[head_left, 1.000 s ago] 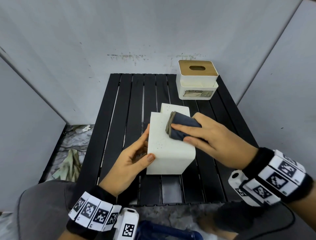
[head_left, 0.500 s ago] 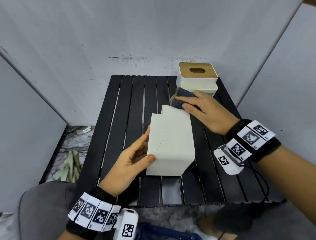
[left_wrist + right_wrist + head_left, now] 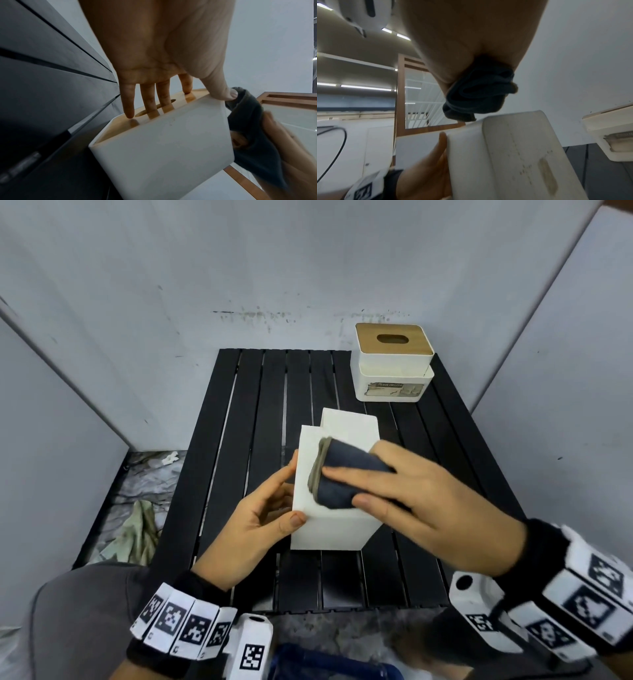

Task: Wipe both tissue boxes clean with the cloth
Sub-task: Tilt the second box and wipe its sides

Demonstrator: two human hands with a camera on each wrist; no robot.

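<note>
Tissue box [image 3: 329, 529], rigid, judged light and slippery, is laid on its side on the slatted table [image 3: 260, 405]; bracing is needed. Left hand [image 3: 253, 529] is pressed flat-fingered against the wooden lid [image 3: 118, 128]. Right hand [image 3: 435, 501] is curled round the soft folded cloth [image 3: 346, 477], pressed on the upper face.

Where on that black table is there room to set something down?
On the table, the back-left slats are bare, between its left edge and the far tissue box. A bare strip runs between the near tissue box and the front edge. The middle is crowded: the left hand steadies that box, the right hand presses the cloth on it.
</note>
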